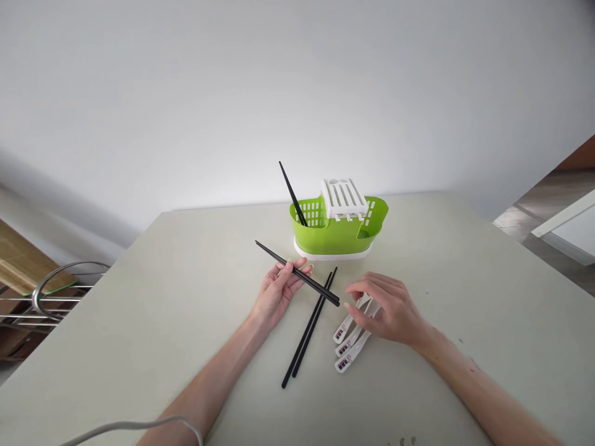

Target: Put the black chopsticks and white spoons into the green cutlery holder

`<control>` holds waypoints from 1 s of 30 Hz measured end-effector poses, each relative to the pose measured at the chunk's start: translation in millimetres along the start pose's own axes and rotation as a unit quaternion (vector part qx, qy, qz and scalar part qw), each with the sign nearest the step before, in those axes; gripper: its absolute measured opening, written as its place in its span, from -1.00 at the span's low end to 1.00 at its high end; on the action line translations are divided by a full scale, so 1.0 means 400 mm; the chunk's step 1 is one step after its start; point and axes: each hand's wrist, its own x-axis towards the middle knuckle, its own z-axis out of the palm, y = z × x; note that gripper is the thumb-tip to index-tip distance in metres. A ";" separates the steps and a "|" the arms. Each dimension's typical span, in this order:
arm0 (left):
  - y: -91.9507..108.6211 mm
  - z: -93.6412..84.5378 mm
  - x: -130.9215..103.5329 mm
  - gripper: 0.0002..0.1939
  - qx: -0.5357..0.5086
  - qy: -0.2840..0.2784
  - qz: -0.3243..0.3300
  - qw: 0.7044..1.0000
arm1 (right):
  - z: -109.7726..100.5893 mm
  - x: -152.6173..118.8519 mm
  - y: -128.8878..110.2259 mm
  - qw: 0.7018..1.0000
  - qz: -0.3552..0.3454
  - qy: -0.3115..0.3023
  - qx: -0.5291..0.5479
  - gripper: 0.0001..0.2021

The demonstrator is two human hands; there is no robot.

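Observation:
My left hand (273, 298) pinches a pair of black chopsticks (318, 287) between thumb and fingers, thin ends toward the upper left and thick ends toward the lower right. Near those thick ends, my right hand (395, 310) is held with thumb and fingers apart, nothing visible between them. Beneath it lie several white spoons (346, 360) with printed handles, their bowls partly hidden by the hand. Another pair of black chopsticks (307, 337) rests on the table between my hands. Behind them stands a green basket (332, 240) on a white base, with black chopsticks (291, 193) leaning out of its left compartment.
A white slotted rack (344, 198) with small hooks sits across the basket's middle. The pale table (209, 248) meets a wall behind. A metal wire rack (46, 302) stands off the left edge, and a grey cable (134, 425) crosses the lower left.

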 end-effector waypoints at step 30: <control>-0.008 0.003 0.002 -0.75 0.003 -0.010 -0.031 0.999 | 0.011 -0.003 -0.003 0.999 -0.013 -0.030 0.005 -0.89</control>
